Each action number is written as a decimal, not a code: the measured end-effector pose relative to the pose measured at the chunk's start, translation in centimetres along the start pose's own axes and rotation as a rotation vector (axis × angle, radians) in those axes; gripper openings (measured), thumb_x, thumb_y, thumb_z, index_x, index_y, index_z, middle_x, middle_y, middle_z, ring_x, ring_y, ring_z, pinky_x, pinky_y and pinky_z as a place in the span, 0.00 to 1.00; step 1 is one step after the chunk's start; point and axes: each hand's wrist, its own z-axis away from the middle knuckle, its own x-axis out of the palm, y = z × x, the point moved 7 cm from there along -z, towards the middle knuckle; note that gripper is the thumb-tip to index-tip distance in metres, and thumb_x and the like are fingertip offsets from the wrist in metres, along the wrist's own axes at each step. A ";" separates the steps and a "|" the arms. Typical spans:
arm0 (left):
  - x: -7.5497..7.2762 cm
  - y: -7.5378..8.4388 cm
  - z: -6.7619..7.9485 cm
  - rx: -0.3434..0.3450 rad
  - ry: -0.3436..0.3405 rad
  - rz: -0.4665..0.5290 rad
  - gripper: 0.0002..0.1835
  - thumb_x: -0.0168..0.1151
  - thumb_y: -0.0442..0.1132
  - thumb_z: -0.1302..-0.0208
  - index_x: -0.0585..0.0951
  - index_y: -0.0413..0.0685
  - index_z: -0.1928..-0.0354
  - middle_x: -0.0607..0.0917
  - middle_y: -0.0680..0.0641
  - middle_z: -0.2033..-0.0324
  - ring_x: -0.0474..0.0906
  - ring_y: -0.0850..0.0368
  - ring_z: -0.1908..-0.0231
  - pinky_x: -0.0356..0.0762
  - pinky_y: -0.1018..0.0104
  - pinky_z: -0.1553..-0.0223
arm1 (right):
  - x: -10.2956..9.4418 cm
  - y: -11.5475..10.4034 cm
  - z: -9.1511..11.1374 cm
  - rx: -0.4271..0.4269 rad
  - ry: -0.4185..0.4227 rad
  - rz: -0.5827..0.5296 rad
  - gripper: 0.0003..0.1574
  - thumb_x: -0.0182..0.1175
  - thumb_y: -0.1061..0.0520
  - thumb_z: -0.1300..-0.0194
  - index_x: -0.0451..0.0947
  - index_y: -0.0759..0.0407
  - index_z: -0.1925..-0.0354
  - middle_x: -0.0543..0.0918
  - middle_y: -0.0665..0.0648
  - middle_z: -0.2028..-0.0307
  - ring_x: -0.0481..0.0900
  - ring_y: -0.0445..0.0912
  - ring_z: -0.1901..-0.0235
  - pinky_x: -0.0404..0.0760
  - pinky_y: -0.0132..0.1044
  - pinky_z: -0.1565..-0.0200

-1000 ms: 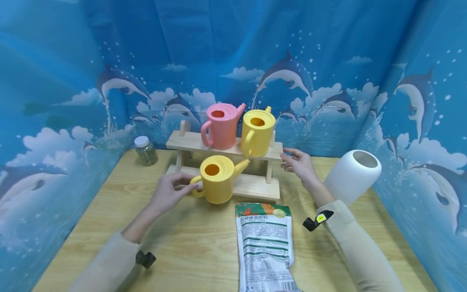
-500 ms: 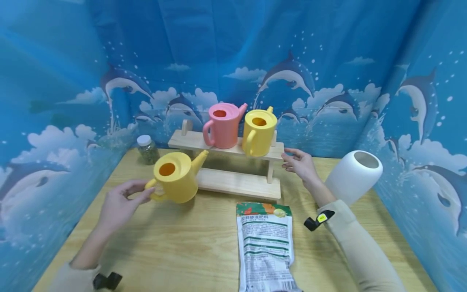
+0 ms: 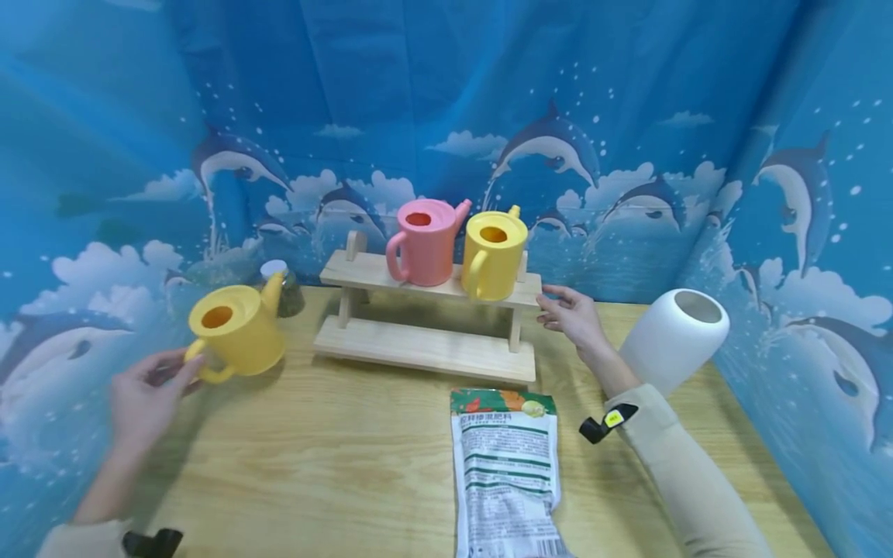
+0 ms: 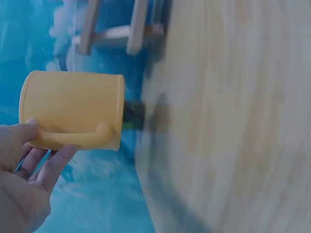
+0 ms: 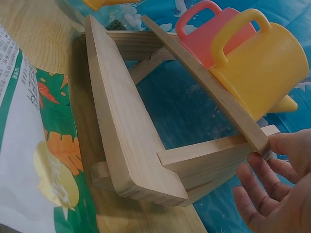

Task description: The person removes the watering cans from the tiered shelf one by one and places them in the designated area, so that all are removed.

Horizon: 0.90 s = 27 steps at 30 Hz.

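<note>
My left hand pinches the handle of a yellow watering can, held above the table at the left with its spout pointing right and away. In the left wrist view, thumb and fingers meet at the can's handle. A two-tier wooden shelf stands at the back. My right hand grips the right end of its upper board, thumb and fingers about the corner. On that board sit a pink watering can and a second yellow watering can, side by side. The lower board is bare.
A clear jar with a white lid stands at the back left, partly hidden by the held can. A printed fertilizer bag lies in front of the shelf. At the right a white vase leans. Dolphin-print curtains surround the wooden table.
My left hand has carried the yellow watering can from in front of the lower board leftward, to in front of the jar. The right hand has stayed at the shelf's end.
</note>
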 end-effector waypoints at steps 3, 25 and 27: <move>-0.8 -1.5 -0.7 -0.050 0.028 0.038 0.07 0.70 0.38 0.29 0.85 0.62 0.58 0.84 0.78 0.70 0.84 0.84 0.68 0.86 0.80 0.66 | 0.0 0.0 0.0 -0.002 0.000 0.001 0.37 0.59 0.40 0.22 0.69 0.54 0.23 0.84 0.62 0.38 0.89 0.39 0.59 0.88 0.27 0.57; -1.2 -5.2 -3.8 -0.202 0.133 -0.141 0.24 0.67 0.46 0.27 0.80 0.37 0.38 0.73 0.82 0.77 0.75 0.88 0.74 0.85 0.82 0.68 | -0.1 0.1 0.0 -0.002 -0.024 -0.011 0.39 0.61 0.40 0.23 0.68 0.54 0.23 0.86 0.59 0.46 0.90 0.43 0.56 0.90 0.29 0.55; -1.1 -5.3 -4.1 -0.209 0.125 -0.151 0.26 0.67 0.47 0.27 0.79 0.36 0.36 0.73 0.81 0.77 0.75 0.87 0.73 0.85 0.82 0.68 | -0.2 0.1 0.0 -0.001 -0.021 -0.014 0.39 0.61 0.40 0.23 0.68 0.54 0.23 0.87 0.58 0.47 0.90 0.43 0.57 0.90 0.31 0.54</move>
